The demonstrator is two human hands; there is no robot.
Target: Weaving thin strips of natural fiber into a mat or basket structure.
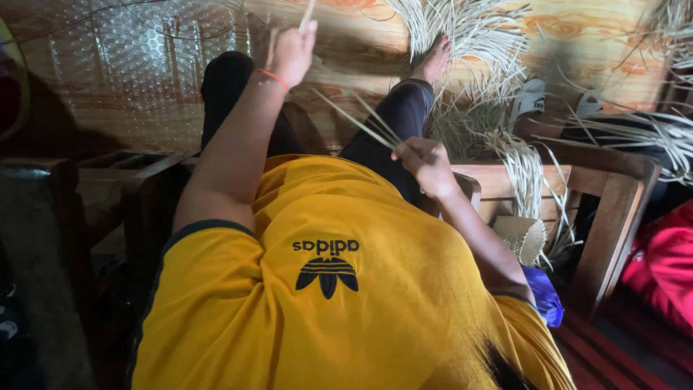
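Note:
My left hand [292, 50] is raised at the upper left, an orange band on its wrist. Its fingers are closed on one pale straw strip [309, 13] that runs up out of view. My right hand [426, 165] is lower, over my right thigh, pinching a few thin straw strips [361, 119] that fan out to the upper left toward the other hand. I wear a yellow shirt [346, 303] and dark trousers [401, 108]. My legs stretch out over a patterned floor, with a bare foot [435, 61] resting among loose straw.
A heap of dried straw strips [476, 36] lies on the floor by my foot, and more are at the far right. A wooden frame [613, 209] stands to my right with a small woven piece [523, 238] beside it. White sandals [530, 101], red cloth [664, 260] and blue cloth [545, 296] lie nearby.

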